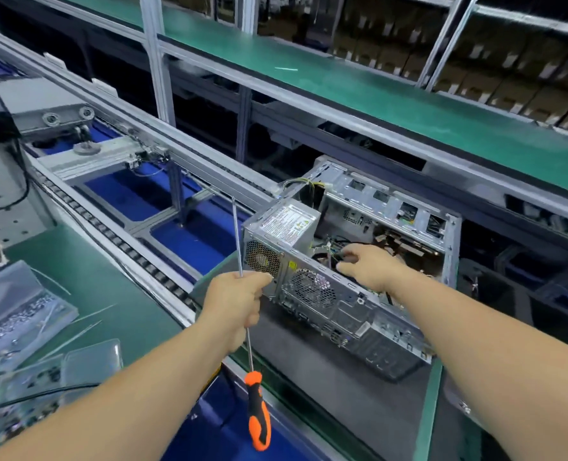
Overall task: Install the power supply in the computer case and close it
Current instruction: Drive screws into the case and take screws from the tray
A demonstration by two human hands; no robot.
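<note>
The open grey computer case lies on its side on a dark pallet, rear panel toward me. The silver power supply, with a white label on top, sits in the case's near left corner. My left hand grips the metal shaft of a long screwdriver, whose orange and black handle hangs down below the hand. My right hand reaches over the rear edge into the case, fingers pinching small cables beside the power supply. The case's side panel is not in view.
Clear plastic bins of screws lie on the green mat at left. A roller conveyor rail runs diagonally past blue floor openings. A green shelf with aluminium posts stands behind the case. A black cable crosses the bottom left.
</note>
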